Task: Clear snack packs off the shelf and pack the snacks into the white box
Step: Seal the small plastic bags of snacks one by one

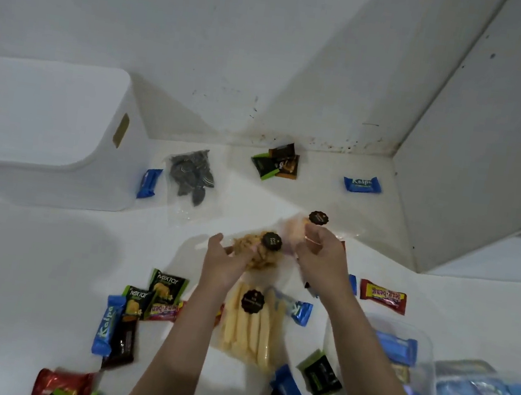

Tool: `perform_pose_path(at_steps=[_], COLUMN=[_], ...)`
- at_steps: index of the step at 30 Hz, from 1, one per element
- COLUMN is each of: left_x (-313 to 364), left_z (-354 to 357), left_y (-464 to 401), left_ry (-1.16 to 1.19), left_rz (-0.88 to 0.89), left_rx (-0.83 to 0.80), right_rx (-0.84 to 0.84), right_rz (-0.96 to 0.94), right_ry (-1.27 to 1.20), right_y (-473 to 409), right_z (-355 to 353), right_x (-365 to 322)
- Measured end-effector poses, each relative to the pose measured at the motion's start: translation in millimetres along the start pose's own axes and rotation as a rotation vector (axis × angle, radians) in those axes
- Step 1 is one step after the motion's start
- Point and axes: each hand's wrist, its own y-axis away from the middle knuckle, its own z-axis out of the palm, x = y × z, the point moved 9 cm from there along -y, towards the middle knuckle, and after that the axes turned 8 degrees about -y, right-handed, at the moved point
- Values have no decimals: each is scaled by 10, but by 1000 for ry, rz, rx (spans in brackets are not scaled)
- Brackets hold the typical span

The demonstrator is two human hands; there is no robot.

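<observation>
clear snack bag (258,253), round black sticker (272,241)

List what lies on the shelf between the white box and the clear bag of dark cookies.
Head view: only a small blue snack pack lies between the white box and cookie bag.

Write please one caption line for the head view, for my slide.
Left hand and right hand grip clear snack bags amid wrapped snacks scattered on a white shelf, white box at left.

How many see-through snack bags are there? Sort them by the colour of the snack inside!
pink snack bag: 1
brown snack bag: 1
yellow snack bag: 1
black snack bag: 1
Total: 4
</observation>
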Motion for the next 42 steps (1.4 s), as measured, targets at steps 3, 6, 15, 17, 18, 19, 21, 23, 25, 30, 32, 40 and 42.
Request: perform_pose_path(at_steps=[3,6,15,17,18,19,21,23,25,30,32,40,42], left_x=[39,-15,-267,-264,-262,-250,-226,-204,-184,-103,-90,277,357], left_z=[-41,-175,-988,-1210,-1303,-1383,-1490,-1523,-1500,-1388,-1376,-1651,-1696], left_y=[6,49,-88,-254,-353,-458,-694,-932,-1137,-1434,-1436,-895,-621], left_ry=[-19,-14,46,34,31,27,20,22,33,27,77,133,161], left_rz=[46,70,19,6,-1,-7,-17,-39,-68,-75,-83,126,179], left_rx=[-4,14,104,125,131,133,121,85,44,-29,-39,-185,-230], right_rx=[60,120,39,9,-8,-26,-43,-19,29,178,176,255,199], right_rz=[-38,-99,-277,-244,-193,-108,124,355,501,609,630,358,229], right_ry=[90,120,168,155,127,83,-50,-253,-437,-644,-712,-968,-956], right_y=[11,118,232,151,93,14,-158,-294,-385,-506,-501,-283,-84], right_z=[-31,3,935,1220,1356,1493,1752,1987,2188,2490,2598,2309,2152], right_x=[-5,-70,-427,-453,-433,-372,-171,70,234,391,377,77,-139])
